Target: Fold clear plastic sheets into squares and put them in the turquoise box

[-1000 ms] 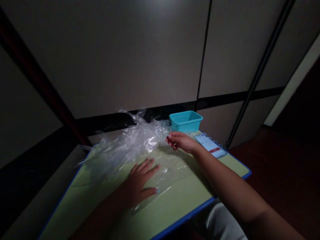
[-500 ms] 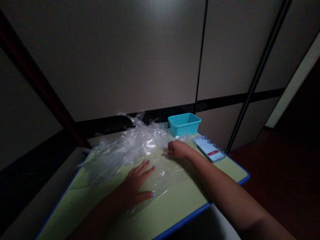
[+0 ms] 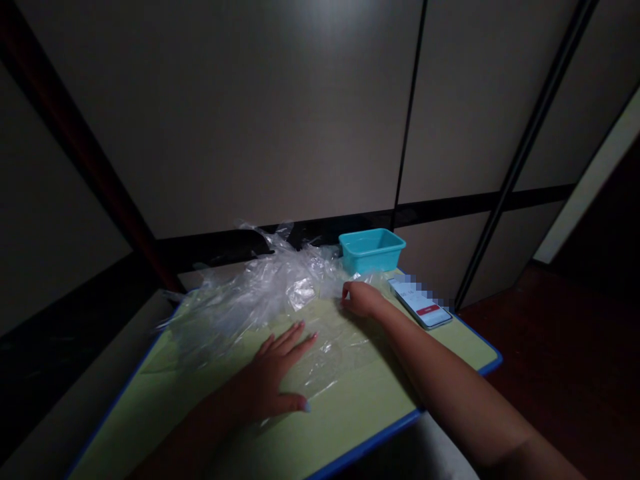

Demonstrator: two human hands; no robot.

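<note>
A thin, flat piece of clear plastic film (image 3: 327, 360) lies across the table in front of me. My left hand (image 3: 280, 373) rests on its near left part, fingers spread and palm down. At the film's far side my right hand (image 3: 361, 299) is closed, its fingers curled down and pinching the plastic; the fingertips are partly hidden. Just beyond both hands, a crumpled heap of clear plastic (image 3: 270, 287) spreads over the back left of the table, with some loose tips sticking up.
The small yellow-green table (image 3: 370, 400) has a blue edge. At its back stands a turquoise plastic basket (image 3: 373, 260). A phone (image 3: 423, 305) with a lit screen lies to the right of my right hand. Behind rises a panelled cabinet front (image 3: 280, 133).
My right hand has shifted slightly right and its fingers are drawn in more tightly. My left hand stays spread in nearly the same place. The view has tilted slightly.
</note>
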